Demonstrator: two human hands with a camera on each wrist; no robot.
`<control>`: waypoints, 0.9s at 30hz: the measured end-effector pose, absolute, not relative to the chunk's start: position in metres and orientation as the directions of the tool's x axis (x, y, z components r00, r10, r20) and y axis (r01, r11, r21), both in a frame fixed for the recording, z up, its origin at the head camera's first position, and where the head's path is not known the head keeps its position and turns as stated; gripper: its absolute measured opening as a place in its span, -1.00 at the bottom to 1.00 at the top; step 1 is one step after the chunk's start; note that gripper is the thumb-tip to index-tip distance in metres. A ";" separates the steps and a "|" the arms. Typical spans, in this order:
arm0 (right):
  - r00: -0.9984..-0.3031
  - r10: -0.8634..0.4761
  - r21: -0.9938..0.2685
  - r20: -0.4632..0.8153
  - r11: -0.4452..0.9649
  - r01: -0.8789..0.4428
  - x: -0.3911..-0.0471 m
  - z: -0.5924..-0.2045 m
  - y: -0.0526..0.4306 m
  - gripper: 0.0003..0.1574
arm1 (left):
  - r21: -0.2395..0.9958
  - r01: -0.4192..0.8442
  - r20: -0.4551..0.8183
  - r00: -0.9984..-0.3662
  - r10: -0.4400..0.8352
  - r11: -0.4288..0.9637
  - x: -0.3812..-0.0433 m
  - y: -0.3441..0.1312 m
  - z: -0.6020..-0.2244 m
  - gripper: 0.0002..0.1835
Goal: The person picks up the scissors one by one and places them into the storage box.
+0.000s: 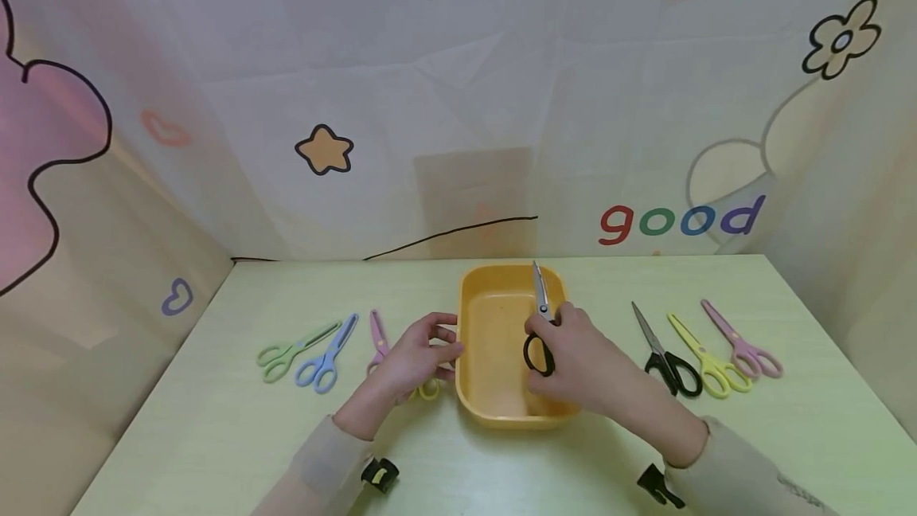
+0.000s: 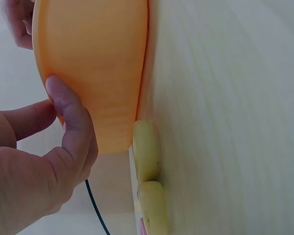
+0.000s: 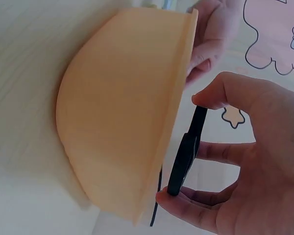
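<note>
In the head view, a pair of black-handled scissors (image 1: 543,310) is held by my right hand (image 1: 583,357) over the right part of a yellow plastic tub (image 1: 494,423). Thumb and fingertips grip the black handles (image 3: 183,156), with the blades pointing away toward the back. My left hand (image 1: 415,357) pinches the tub's left rim, one finger lying along the outer wall in the left wrist view. Below that hand lie yellow scissors (image 1: 428,390), mostly hidden, and pink scissors (image 1: 378,333), partly covered.
Green scissors (image 1: 290,350) and blue scissors (image 1: 325,361) lie on the table to the left. On the right are another black-handled pair (image 1: 673,373), a yellow pair (image 1: 709,365) and a pink pair (image 1: 741,349). A printed curtain (image 1: 487,102) hangs behind.
</note>
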State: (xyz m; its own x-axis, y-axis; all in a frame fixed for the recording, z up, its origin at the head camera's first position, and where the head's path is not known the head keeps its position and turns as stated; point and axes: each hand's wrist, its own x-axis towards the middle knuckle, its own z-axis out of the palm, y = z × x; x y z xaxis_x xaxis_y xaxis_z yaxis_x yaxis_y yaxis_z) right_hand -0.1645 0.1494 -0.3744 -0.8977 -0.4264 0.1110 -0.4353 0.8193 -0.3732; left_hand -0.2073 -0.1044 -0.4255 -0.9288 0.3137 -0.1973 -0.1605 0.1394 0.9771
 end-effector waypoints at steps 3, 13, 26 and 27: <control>-0.896 -0.436 -0.363 0.088 0.823 -0.436 -0.164 -0.378 0.139 -0.50 | 0.977 -0.159 -0.197 -0.930 0.311 0.144 -0.208 -0.105 -0.426 -0.51; -0.891 -0.455 -0.338 0.006 0.837 -0.430 -0.168 -0.393 0.114 -0.45 | 0.978 -0.160 -0.196 -0.924 0.328 0.134 -0.208 -0.104 -0.426 -0.53; -0.878 -0.472 -0.361 -0.074 0.834 -0.418 -0.180 -0.407 0.100 -0.45 | 0.974 -0.160 -0.205 -0.922 0.328 0.159 -0.208 -0.104 -0.425 -0.51; -0.876 -0.476 -0.363 -0.075 0.832 -0.420 -0.181 -0.408 0.100 -0.46 | 0.974 -0.160 -0.205 -0.922 0.327 0.159 -0.208 -0.104 -0.425 -0.51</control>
